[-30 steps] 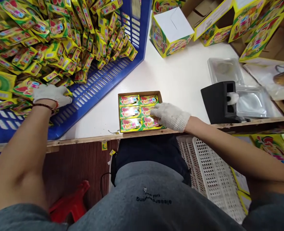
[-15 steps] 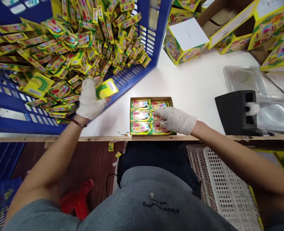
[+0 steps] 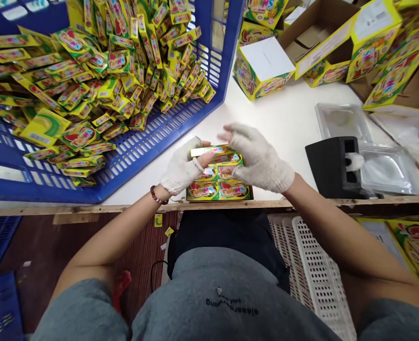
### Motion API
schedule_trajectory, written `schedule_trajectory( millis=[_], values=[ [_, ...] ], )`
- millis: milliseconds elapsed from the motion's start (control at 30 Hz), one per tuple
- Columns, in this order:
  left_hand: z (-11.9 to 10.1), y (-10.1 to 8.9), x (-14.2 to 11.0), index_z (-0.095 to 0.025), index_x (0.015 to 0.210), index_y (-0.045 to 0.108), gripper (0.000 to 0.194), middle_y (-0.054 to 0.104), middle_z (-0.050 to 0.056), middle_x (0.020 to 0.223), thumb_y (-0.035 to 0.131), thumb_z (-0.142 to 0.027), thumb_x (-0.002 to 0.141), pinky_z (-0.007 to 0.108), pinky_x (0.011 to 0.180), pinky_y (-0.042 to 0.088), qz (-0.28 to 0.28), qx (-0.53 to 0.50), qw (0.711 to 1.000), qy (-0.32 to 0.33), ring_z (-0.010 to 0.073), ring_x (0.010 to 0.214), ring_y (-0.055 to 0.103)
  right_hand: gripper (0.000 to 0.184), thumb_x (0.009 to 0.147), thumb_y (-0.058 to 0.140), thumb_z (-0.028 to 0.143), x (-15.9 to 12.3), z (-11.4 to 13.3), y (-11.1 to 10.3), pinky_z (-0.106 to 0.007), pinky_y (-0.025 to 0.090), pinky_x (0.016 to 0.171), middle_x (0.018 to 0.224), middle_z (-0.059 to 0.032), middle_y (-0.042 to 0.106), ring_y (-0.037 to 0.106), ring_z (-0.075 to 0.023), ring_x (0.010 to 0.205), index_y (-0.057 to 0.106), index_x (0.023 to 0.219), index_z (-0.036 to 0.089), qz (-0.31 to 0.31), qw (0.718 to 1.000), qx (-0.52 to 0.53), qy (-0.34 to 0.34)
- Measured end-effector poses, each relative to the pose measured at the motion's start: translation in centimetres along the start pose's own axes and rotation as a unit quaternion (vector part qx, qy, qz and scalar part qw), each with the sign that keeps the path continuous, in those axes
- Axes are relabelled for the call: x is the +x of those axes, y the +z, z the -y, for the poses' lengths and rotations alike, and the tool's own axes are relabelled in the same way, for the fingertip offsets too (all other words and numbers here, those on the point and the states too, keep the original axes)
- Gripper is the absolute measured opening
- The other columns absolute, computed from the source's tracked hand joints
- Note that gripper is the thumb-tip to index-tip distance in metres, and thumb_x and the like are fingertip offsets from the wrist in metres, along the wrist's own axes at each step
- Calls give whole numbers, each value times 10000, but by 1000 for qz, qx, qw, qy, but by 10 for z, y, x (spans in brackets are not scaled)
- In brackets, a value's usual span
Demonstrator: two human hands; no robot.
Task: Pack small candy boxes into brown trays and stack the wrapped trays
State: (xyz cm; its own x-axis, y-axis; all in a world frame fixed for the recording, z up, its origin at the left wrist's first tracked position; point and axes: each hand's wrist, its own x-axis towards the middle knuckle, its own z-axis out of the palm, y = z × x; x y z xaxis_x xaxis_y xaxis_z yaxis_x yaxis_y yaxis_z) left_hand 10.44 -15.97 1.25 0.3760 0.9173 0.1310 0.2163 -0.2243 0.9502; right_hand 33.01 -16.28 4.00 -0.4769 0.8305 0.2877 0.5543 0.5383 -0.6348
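Note:
My left hand (image 3: 181,166), in a white knit glove, is shut on a small yellow-green candy box (image 3: 209,151) and holds it flat above a shallow cardboard tray (image 3: 219,200). Rows of matching boxes (image 3: 218,190) fill the tray, and the hands hide part of them. My right hand (image 3: 255,156), also gloved, hovers over the tray's right side with its fingers spread. Its fingers are beside the held box's right end, and I cannot tell whether they touch it.
A blue slatted crate (image 3: 138,151) heaped with loose candy boxes stands to the left on a white table (image 3: 284,113). A black holder (image 3: 328,168) and clear plastic trays (image 3: 341,123) lie to the right. Printed cartons (image 3: 262,68) stand at the back.
My left hand has carried the box from the crate's edge to above the tray. My right hand has lifted off the tray's boxes, and its fingers have spread.

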Motion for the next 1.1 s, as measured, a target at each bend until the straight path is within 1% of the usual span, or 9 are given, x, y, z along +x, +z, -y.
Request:
schedule_trajectory(
  millis=[133,233,400,533,633,767,900,1000,1100],
  values=[
    [-9,10,0,-159,1103,673,416,732,72,985,556,-548,1011,361,846,588,55,74,996,-4,199,882,688,409,969,497,187,-4,-3,-6,-431,549,943,1211,-145,776,721,-293,1066,696,1326,182,98,985,-140,-12],
    [5,-10,4,-163,1217,653,365,723,109,1132,542,-444,1012,428,979,568,-2,237,971,16,254,1054,685,423,954,474,152,-5,-12,-6,-400,535,864,1183,-168,790,735,-306,1006,711,1304,156,150,965,-205,70],
    [41,-105,19,-168,1182,674,315,647,142,1283,646,-294,895,458,1085,523,-160,477,861,-78,321,1224,632,366,981,472,184,-4,-15,4,-383,474,776,1124,-160,800,743,-321,951,752,1216,199,256,907,-303,145],
    [58,-181,28,-177,1169,669,322,616,180,1344,611,-265,865,525,1124,465,-252,541,779,-194,390,1317,562,355,1023,441,196,-8,-11,22,-363,438,768,1101,-143,797,733,-296,948,729,1231,197,250,903,-302,174],
    [72,-221,32,-176,1189,630,379,576,212,1408,600,-354,857,595,1111,417,-271,557,750,-233,441,1384,471,330,1044,456,232,-12,-14,33,-382,436,807,1276,-173,741,689,-321,1082,758,1173,193,226,908,-321,146],
    [97,-257,40,-221,1047,589,406,660,96,1208,555,-583,867,665,1178,231,-249,505,806,-183,363,1381,385,315,1057,498,303,-14,-23,37,-401,440,793,1244,-194,720,665,-335,1074,795,1070,201,229,901,-350,113],
    [112,-277,42,-262,916,528,479,634,-14,1059,649,-703,772,617,1203,155,-323,416,841,-127,274,1279,380,275,1020,537,276,-16,-37,35,-375,451,730,1111,-139,762,688,-284,917,775,1153,244,214,917,-326,87],
    [107,-270,36,-268,906,538,480,632,-30,1028,692,-705,777,578,1147,317,-375,361,849,-90,246,1142,472,285,964,597,306,-15,-45,35,-396,491,736,1120,-131,768,693,-300,929,762,1189,248,137,941,-294,93],
    [91,-232,28,-249,967,595,565,666,-33,910,726,-758,760,534,956,529,-340,225,912,-50,191,911,569,309,952,591,301,-6,-41,34,-469,543,826,1154,-152,764,695,-336,1013,765,1196,224,41,966,-239,90]
  ],
)
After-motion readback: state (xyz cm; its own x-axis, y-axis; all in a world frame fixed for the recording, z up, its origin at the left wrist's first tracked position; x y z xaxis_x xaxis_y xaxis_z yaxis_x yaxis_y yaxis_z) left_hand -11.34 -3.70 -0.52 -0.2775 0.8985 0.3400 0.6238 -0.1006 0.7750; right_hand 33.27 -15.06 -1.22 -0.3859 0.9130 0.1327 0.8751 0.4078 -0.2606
